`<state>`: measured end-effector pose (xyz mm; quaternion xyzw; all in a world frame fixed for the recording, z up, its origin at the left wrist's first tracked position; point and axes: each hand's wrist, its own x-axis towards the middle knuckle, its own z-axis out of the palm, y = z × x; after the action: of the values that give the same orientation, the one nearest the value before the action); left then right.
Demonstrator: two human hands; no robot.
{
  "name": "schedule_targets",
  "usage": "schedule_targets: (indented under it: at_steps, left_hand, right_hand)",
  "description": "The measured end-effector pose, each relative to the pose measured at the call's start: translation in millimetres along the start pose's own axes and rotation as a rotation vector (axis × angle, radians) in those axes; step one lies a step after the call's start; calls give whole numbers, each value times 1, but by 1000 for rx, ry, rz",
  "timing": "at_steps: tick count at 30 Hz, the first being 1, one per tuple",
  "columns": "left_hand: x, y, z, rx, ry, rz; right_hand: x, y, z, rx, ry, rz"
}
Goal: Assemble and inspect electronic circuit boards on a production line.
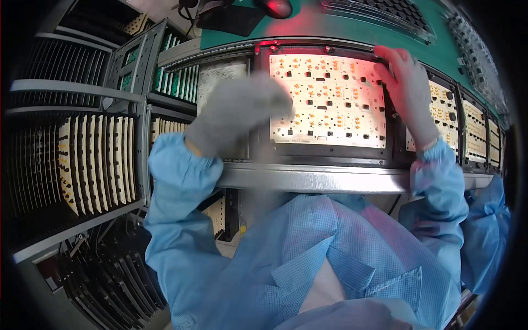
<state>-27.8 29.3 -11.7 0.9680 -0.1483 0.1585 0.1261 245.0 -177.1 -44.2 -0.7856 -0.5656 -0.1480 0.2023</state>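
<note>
Two gloved hands work over a bench, and the largest thing near them is a slotted rack (77, 86), to the left of the left hand and filled with upright boards. Beyond both hands lies a green mat (440, 52); on the near side of them a bare metal rail (330, 179) runs across. Between the hands sits a black frame (330, 152), and within it, face up, a cream circuit board (330, 93), reddened by light toward the right hand. The left hand (236, 113) overlaps the board's left edge; it is blurred, so I cannot tell whether its fingers are pinched together or hold anything. The right hand (410, 91) has its fingers bent and parted at the board's far right corner; whether they touch the board or only the frame is unclear. Smallest are the dark square parts (310, 103) and orange parts (355, 119) on the board between the hands. A quick sweep of the left fingers could snag or tilt these parts, while uneven pressure at the right fingers' corner could shift the board in its frame.
</note>
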Motion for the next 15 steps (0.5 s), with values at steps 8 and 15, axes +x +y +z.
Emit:
schedule_targets:
  at_steps: [8, 15]
  left_hand:
    - [54, -69, 72, 335, 397, -578]
    - [64, -57, 76, 383, 419, -688]
  right_hand:
    - [34, 18, 32, -621, -144, -110]
    - [62, 13, 10, -666, -490, -71]
